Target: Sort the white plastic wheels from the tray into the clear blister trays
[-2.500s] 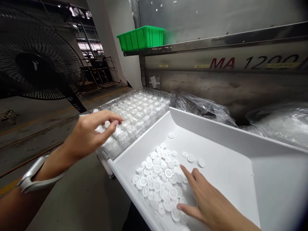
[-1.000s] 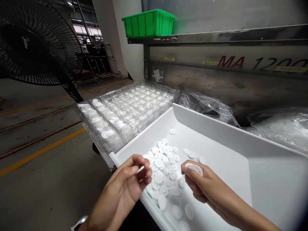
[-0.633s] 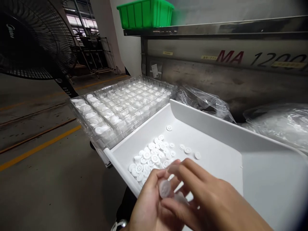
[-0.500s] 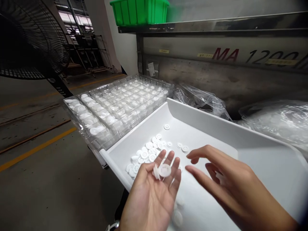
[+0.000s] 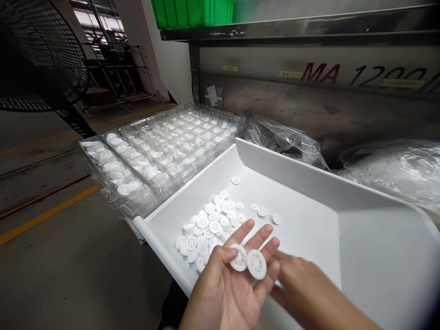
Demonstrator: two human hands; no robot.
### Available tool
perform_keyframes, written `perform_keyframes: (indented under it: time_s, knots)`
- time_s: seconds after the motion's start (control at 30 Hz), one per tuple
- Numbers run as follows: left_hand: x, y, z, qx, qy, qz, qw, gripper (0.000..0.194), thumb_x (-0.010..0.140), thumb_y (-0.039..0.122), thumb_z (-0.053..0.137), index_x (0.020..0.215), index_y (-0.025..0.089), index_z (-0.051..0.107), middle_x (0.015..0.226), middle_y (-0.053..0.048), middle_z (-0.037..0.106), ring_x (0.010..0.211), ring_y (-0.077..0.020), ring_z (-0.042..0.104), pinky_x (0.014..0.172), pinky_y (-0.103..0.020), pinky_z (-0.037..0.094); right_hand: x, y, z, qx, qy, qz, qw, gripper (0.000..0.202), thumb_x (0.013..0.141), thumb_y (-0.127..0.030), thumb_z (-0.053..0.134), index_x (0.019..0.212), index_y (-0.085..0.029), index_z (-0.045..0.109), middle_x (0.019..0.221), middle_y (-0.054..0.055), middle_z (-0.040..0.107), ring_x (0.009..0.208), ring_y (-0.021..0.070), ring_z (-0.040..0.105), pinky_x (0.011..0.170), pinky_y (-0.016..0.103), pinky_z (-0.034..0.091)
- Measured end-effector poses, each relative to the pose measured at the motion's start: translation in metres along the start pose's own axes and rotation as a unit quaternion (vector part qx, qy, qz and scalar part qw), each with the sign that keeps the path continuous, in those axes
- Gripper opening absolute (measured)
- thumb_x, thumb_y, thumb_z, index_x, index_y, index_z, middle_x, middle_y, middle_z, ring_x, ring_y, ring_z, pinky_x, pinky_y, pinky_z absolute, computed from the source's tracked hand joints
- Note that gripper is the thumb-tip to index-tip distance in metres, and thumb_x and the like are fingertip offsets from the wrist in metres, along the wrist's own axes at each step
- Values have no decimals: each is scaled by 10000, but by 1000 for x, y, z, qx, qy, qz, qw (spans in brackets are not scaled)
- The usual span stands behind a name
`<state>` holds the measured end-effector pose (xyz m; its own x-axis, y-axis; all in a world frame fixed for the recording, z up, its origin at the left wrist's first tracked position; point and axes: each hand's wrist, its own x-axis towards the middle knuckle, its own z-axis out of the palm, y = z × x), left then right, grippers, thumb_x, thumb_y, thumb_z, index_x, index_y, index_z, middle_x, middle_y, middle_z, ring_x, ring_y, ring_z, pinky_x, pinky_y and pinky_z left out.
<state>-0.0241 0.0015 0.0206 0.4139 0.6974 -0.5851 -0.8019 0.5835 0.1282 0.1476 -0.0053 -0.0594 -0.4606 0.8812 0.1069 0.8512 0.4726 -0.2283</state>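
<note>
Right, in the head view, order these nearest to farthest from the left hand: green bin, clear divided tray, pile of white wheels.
1. Pile of white wheels, just past the left hand, in the white container.
2. Clear divided tray, further left, outside the container.
3. Green bin, up on the shelf.

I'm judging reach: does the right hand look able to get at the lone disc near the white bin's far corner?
Probably yes: nothing covers the disc, though the left hand partly blocks the straight path from the right hand.

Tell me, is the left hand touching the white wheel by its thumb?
Touching: in the head view, the left hand has its thumb on the white wheel.
</note>
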Motion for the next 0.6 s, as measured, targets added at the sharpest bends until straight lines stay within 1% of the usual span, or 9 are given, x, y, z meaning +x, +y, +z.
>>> perform_keyframes:
  time_s: [0.03,0.1,0.17,0.2,0.23,0.3,0.4,0.53,0.6]
  knots:
    - [1,-1,-3,-5,-16,-5,1000,390,961,143,321,1319,89,465,1190,-128,693,1133,-250,622,877,-331,544,3,7,-17,8,17,-20,1000,113,939,-297,545,984,-208,600,780,-37,627,488,66,552,399,173,407]
    - [2,-4,-9,-15,-46,-21,999,410,946,132,321,1318,80,485,1220,-131,676,1158,-253,606,911,-337,527,8,16,-49,1,106,1,994,222,959,-268,485,1174,-268,536,952,-4,643,662,102,653,515,202,488]
    - [3,-8,-14,-23,-78,-48,995,420,915,146,375,1302,75,520,1260,-145,651,1192,-269,586,957,-358,500,8,17,-71,-14,186,17,982,251,961,-298,495,1210,-283,523,1032,13,616,857,124,668,689,201,515]
    - [4,-10,-16,-28,-98,-63,993,425,894,157,407,1291,77,538,1284,-152,635,1202,-272,583,975,-366,485,7,14,-77,-18,200,14,980,259,967,-299,490,1224,-286,518,1075,19,601,916,124,661,727,187,508]
    - [4,-12,-17,-33,-119,-79,989,427,875,167,434,1276,83,557,1288,-153,634,1191,-265,596,984,-368,474,5,10,-80,-17,194,5,981,266,974,-290,481,1238,-290,513,1113,22,584,932,117,660,726,172,503]
    - [5,-17,-17,-48,-159,-101,981,418,854,180,461,1241,85,589,1220,-144,670,1114,-227,641,994,-354,455,1,1,-81,-1,137,-28,990,314,985,-227,434,1289,-298,475,1187,34,555,859,93,674,647,164,505]
    - [7,-21,-14,-84,-172,-115,975,395,856,184,449,1186,46,616,1090,-138,696,1030,-201,657,1058,-352,398,-4,-7,-77,50,60,-74,994,398,946,-120,388,1299,-294,444,1185,57,570,717,89,664,539,185,488]
    - [11,-23,-16,-104,-161,-120,974,368,861,197,443,1120,5,622,1041,-152,695,1015,-216,653,1110,-385,339,-4,-9,-78,84,52,-100,990,344,1003,-260,233,1279,-254,439,1148,89,588,697,120,642,497,213,460]
    - [13,-24,-18,-113,-161,-122,973,361,854,199,451,1112,5,614,1003,-142,696,975,-208,659,1109,-395,339,-4,-9,-79,71,57,-94,991,293,1013,-231,302,1271,-254,441,1159,72,586,768,119,657,540,202,464]
